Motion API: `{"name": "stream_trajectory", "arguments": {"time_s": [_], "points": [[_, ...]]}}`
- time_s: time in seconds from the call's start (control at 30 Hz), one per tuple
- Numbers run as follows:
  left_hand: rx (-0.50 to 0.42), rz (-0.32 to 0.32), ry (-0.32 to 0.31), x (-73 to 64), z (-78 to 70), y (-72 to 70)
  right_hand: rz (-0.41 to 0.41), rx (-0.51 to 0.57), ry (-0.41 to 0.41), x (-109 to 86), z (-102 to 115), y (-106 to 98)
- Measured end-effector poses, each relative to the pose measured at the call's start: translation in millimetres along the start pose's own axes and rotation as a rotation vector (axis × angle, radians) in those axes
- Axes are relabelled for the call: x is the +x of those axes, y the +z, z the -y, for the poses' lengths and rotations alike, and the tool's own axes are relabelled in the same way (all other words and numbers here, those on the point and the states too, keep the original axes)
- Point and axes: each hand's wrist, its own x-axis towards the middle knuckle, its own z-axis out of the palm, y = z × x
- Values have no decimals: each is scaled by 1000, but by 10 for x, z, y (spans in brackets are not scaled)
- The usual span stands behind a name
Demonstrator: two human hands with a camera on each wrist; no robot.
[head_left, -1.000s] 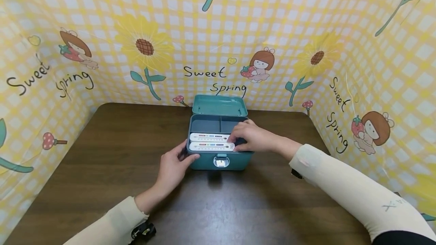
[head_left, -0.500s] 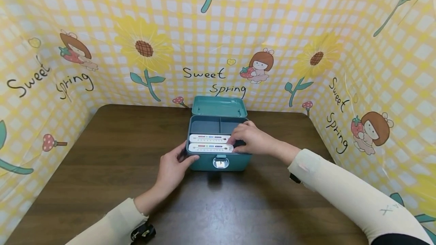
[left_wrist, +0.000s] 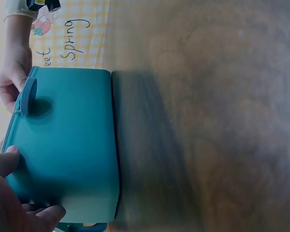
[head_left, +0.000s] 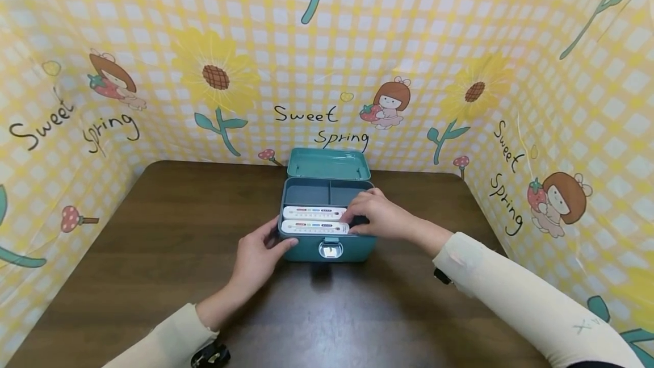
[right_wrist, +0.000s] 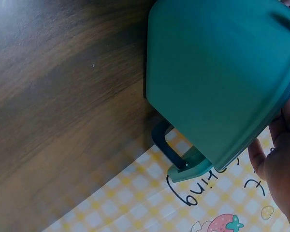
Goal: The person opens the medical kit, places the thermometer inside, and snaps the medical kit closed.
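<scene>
A teal lidded storage box [head_left: 302, 251] stands on the table with its lid [head_left: 327, 164] tipped back. At its left front corner, my left hand [head_left: 255, 255] holds the box, thumb on the front wall and fingers along the side. Two white strips printed with scales, which look like thermometers, lie side by side in the front compartment: a back thermometer [head_left: 313, 213] and a front thermometer [head_left: 313, 227]. My right hand [head_left: 385, 217] reaches in over the right rim. Its thumb and curled fingers pinch the right end of the front thermometer; the fingertips are partly hidden.
Two grey compartments [head_left: 307, 192] lie along the back of the box. A metal latch [head_left: 330, 250] sits on its front. The right wrist view shows a handle [right_wrist: 168, 145] by the lid. The brown wooden table [head_left: 168, 260] is bordered by a yellow checked cloth [head_left: 286, 61].
Everything in the head view sits slightly lower now, as the camera has tilted a little. Both hands keep their places at the box.
</scene>
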Motion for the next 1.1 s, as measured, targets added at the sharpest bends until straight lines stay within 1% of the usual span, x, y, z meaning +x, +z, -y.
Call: {"name": "stream_trajectory", "arguments": {"time_s": [0.13, 0.27, 0.37, 0.47, 0.57, 0.67, 0.77, 0.9, 1.0, 1.1], "points": [[11, 15, 12, 18, 4, -59, -33, 48, 7, -38, 0, 9], [17, 49, 0, 27, -1, -135, -81, 86, 11, -88, -27, 36], [27, 63, -12, 37, 3, -189, -133, 110, 12, -124, -62, 68], [36, 72, 6, 84, 10, -218, -204, 139, 25, -162, -104, 87], [30, 85, 32, 166, 7, -234, -280, 153, 55, -202, -156, 92], [30, 101, 49, 263, -1, -263, -340, 169, 99, -234, -218, 100], [38, 114, 60, 376, -10, -307, -394, 225, 149, -259, -282, 109], [51, 133, 92, 543, -26, -361, -468, 308, 212, -288, -365, 113], [63, 140, 108, 653, -45, -392, -501, 352, 258, -316, -423, 114], [68, 147, 121, 748, -32, -412, -512, 381, 306, -350, -478, 116]]}}
